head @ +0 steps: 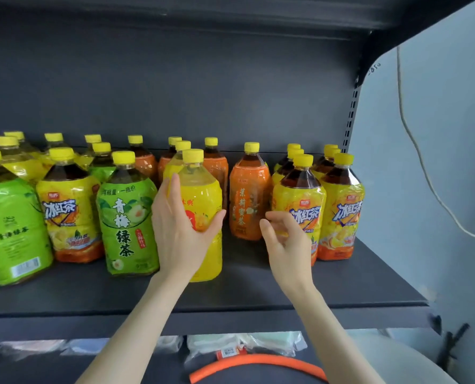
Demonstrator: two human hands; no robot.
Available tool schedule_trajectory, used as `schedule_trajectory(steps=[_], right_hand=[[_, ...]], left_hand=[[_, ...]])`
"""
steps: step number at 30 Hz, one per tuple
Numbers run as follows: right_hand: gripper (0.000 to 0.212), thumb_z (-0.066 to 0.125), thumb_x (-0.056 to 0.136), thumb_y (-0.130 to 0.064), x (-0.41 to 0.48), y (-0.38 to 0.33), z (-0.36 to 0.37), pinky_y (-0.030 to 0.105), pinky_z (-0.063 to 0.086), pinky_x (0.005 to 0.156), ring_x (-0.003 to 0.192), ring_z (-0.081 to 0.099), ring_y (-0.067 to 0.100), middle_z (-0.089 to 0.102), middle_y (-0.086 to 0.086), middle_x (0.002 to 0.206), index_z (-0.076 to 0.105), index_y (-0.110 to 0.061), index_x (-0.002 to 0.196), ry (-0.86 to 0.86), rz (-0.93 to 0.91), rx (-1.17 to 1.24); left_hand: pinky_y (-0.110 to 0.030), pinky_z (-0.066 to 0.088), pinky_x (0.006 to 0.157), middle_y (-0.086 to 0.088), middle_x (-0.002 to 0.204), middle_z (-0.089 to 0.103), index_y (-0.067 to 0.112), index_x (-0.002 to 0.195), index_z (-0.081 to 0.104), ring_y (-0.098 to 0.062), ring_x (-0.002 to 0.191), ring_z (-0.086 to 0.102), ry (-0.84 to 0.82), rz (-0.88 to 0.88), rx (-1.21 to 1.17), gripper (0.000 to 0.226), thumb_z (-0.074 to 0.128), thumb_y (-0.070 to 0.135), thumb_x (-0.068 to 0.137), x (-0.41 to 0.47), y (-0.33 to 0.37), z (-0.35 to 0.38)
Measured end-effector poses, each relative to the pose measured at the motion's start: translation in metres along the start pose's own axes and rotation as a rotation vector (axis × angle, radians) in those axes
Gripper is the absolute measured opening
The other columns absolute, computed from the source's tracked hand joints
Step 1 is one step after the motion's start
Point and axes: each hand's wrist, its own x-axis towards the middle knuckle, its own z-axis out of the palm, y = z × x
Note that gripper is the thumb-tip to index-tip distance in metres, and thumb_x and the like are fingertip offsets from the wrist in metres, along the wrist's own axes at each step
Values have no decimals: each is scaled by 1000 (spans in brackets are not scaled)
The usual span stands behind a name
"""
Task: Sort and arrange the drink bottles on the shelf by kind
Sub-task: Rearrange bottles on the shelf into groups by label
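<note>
Left hand (181, 230) wraps the yellow bottle (203, 194), fingers clamped; right hand (284, 241) hangs loose, fingers apart, empty. Lift straight, clear of the green bottle (128, 217)

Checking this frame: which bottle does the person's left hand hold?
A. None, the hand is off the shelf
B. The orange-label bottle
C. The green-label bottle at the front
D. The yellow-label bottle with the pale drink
D: the left hand has its fingers and thumb round the yellow-label bottle, which stands between the green-label bottle and the orange-label bottle.
</note>
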Motion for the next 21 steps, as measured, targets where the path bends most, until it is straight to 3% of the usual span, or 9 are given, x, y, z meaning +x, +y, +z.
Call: schedule_trajectory(steps=[4,8,10,12,15,19,21], right_hand=[[18,59,95,-21,6,-6,21,4,45,72,90,59,-8,63,-13,96,62,-16,112,61,-1,-7],[36,55,97,-23,34,-20,44,22,47,94,115,55,10,60,1,128,50,-14,131,54,13,-33],[50,53,98,-23,55,-24,56,28,40,106,129,45,15,47,6,144,35,-13,144,48,11,-48],[64,52,99,-23,78,-25,66,38,26,117,145,24,22,27,10,157,17,-12,151,30,14,-73],[77,53,98,-27,104,-18,79,40,8,121,150,-2,24,6,10,162,2,-11,153,13,55,-157],[83,59,94,-33,121,-5,82,39,16,116,143,14,32,20,14,156,6,-6,152,34,45,-422],[81,63,91,-38,123,-3,80,39,23,112,136,22,33,25,15,148,19,-6,150,48,4,-506]], left_hand=[[-44,28,106,-21,148,33,12,145,19,-34,135,31,60,43,107,92,58,62,79,5,-21,4],[-42,24,98,-19,149,35,3,144,24,-28,135,29,79,101,185,89,50,63,84,11,-35,8],[-42,25,96,-19,148,36,2,144,23,-28,134,30,75,116,186,87,47,62,86,11,-39,11],[-42,26,96,-20,147,36,2,144,23,-29,133,32,79,120,186,85,45,62,88,11,-40,13],[-42,26,97,-21,147,36,2,144,22,-30,132,32,91,117,186,85,44,62,89,11,-42,16],[-42,26,98,-21,147,37,3,144,22,-30,132,34,104,122,181,83,40,63,89,11,-45,19],[-42,26,98,-21,147,37,3,144,22,-30,132,35,111,126,182,82,39,63,90,10,-46,20]])
